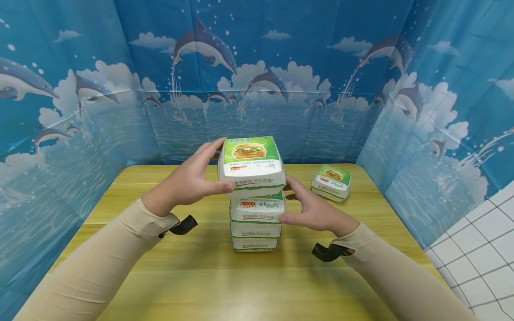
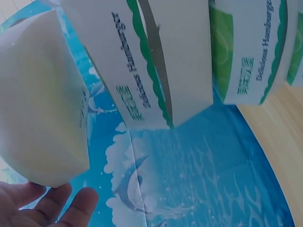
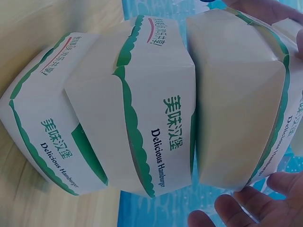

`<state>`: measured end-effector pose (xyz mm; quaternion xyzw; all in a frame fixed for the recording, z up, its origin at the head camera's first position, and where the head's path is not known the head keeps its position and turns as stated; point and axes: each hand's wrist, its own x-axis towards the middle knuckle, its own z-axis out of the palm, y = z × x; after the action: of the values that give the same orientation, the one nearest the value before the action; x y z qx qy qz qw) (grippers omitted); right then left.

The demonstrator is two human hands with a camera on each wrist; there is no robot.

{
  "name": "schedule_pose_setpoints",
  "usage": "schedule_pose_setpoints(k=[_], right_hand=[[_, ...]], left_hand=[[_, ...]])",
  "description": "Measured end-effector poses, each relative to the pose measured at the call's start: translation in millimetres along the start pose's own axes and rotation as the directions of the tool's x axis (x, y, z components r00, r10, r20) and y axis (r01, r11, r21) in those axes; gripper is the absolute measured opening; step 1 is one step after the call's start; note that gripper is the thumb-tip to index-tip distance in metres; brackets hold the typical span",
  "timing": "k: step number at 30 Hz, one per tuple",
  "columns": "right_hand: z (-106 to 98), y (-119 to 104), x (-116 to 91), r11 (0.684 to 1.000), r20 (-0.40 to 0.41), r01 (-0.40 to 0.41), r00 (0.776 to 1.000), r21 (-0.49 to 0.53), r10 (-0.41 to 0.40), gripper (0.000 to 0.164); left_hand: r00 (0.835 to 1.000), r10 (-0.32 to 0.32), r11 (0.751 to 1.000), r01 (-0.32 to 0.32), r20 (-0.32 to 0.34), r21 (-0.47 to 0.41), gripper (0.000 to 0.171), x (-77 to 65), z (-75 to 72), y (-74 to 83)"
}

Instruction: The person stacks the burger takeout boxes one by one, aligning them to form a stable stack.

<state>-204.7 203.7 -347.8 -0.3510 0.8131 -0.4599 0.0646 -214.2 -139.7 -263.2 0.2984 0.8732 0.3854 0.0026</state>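
My left hand (image 1: 192, 178) holds a green and white burger box (image 1: 250, 165) by its left side, thumb on the front and fingers toward the back. In the left wrist view this box (image 2: 42, 94) hangs apart from the box beyond it (image 2: 142, 61). Below it in the head view stands an upright stack of three similar boxes (image 1: 257, 229). My right hand (image 1: 315, 209) grips the stack's top box (image 1: 257, 209) at the right, thumb on its front. The right wrist view shows fingertips at that box's (image 3: 241, 104) edge.
Another burger box (image 1: 331, 182) sits on the wooden table (image 1: 192, 285) at the back right, beyond my right hand. A blue dolphin curtain (image 1: 257, 111) encloses the back and sides. White tiles (image 1: 478, 240) show past the table's right edge.
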Motion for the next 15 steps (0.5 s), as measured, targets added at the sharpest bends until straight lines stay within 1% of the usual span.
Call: schedule_pose_setpoints(k=[9, 15], right_hand=[[1.5, -0.9, 0.8, 0.999, 0.01, 0.033, 0.999, 0.02, -0.033, 0.087], [2.3, -2.5, 1.7, 0.997, 0.027, 0.025, 0.999, 0.071, -0.027, 0.09]], left_hand=[[0.999, 0.024, 1.0, -0.025, 0.021, 0.019, 0.118, -0.9, 9.1, 6.8], [0.999, 0.04, 0.999, -0.041, 0.036, 0.033, 0.12, -1.8, 14.3, 9.1]])
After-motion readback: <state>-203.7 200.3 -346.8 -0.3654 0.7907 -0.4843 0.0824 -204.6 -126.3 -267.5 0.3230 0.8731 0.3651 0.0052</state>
